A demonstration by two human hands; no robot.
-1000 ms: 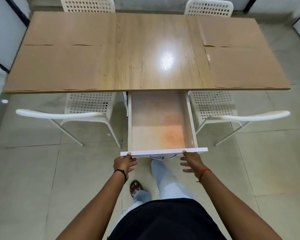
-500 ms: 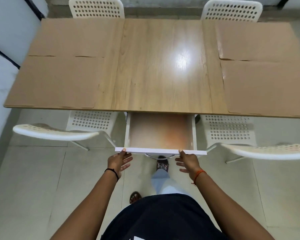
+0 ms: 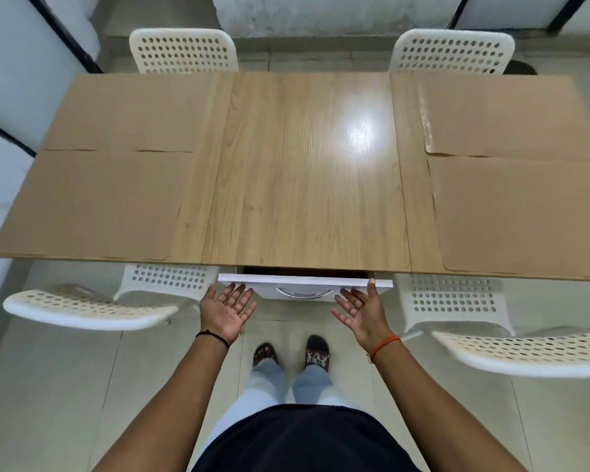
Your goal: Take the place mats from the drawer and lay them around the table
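Rectangular light-oak laminate worktop (image 3: 304,172), glossy, with a light glare spot right of centre. Four tan rectangular place mats with rounded corners lay flat on it, two per end. Left end: far-left mat (image 3: 133,110) and near-left mat (image 3: 92,206) sat edge to edge, the near one reaching the worktop's front edge. Right end: far-right mat (image 3: 504,117), its near-left corner slightly curled up, and near-right mat (image 3: 518,216), the two just touching along their shared edge. The centre strip of the worktop between the two pairs carried nothing but the wood grain. The right edge ran out of frame.
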